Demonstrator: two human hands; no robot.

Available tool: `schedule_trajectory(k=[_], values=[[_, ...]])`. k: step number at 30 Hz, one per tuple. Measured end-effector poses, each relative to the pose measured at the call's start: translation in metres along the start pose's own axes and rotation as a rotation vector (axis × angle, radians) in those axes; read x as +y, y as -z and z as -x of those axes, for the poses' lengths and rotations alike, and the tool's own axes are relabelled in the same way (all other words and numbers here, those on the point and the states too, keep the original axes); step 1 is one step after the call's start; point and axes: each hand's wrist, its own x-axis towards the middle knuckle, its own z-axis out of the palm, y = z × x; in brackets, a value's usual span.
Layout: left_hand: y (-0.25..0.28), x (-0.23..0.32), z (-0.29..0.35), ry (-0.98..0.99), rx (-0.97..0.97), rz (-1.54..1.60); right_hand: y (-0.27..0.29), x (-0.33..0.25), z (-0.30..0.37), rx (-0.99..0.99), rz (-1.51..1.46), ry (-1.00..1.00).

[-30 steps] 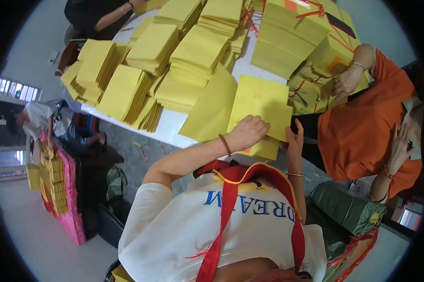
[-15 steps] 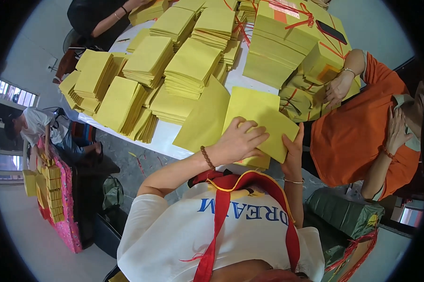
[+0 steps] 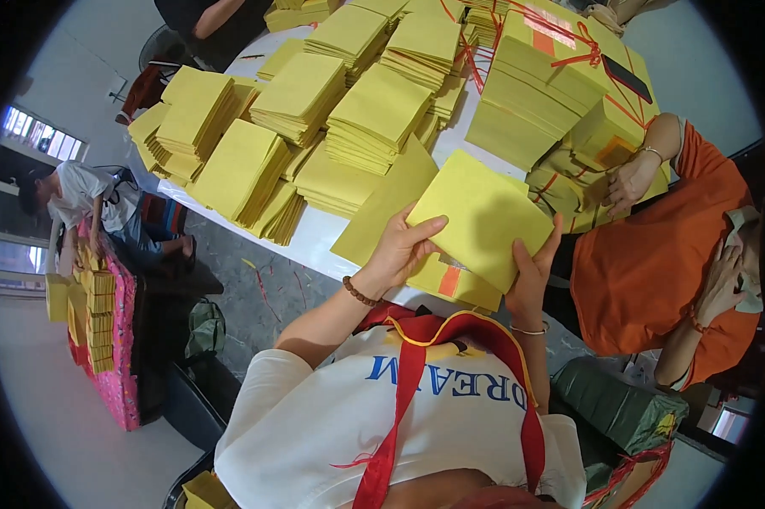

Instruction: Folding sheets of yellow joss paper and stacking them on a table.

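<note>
At the far left, low beside a pink rack of yellow packets [image 3: 103,314], another person in a white shirt [image 3: 81,191] bends over. Moving right, loose stacks of yellow paper sheets [image 3: 298,110] cover the white worktop [image 3: 315,233].

Your left hand [image 3: 399,250] grips the near left edge of a flat yellow rectangular paper sheet [image 3: 484,216], thumb on top and fingers curled beneath. You hold the sheet just above the worktop's near edge, over a thin pile of similar sheets with an orange patch [image 3: 450,284]. Its long axis runs from upper left down to lower right, tilted, with one corner pointing away toward the stacks. The face is plain, smooth and unmarked.

Your right hand [image 3: 531,276] clasps the sheet's lower right corner, fingers stretched up along the edge.

Further right, bundles of yellow paper tied with red string [image 3: 552,93] sit beside a co-worker in an orange shirt [image 3: 654,263], whose hand [image 3: 624,182] rests on a bundle.
</note>
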Motion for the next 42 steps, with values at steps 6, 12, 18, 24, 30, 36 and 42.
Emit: schedule_trajectory(k=[6, 12, 18, 24, 30, 36, 42], values=[[0.006, 0.008, 0.014, -0.051, 0.080, -0.203, -0.004, 0.012, 0.011, -0.017, -0.006, -0.088], [0.055, 0.059, 0.041, -0.290, 0.202, -0.269, -0.011, 0.016, 0.012, -0.268, -0.167, -0.261], [0.203, 0.085, 0.109, -0.398, -0.678, 0.271, -0.038, 0.030, -0.004, -0.428, 0.275, -0.312], [0.232, 0.005, 0.167, -0.338, 0.248, 0.173, -0.092, 0.066, -0.024, -0.912, 0.665, 0.223], [0.267, -0.025, 0.178, -0.151, 0.632, -0.118, -0.129, 0.094, -0.033, -1.156, 1.043, 0.566], [0.238, 0.002, 0.140, -0.163, 0.658, -0.246, -0.100, 0.069, -0.032, -1.160, 1.043, 0.578], [0.229, 0.001, 0.099, -0.237, 0.911, -0.507, -0.072, 0.043, -0.023, -1.038, 0.997, 0.514]])
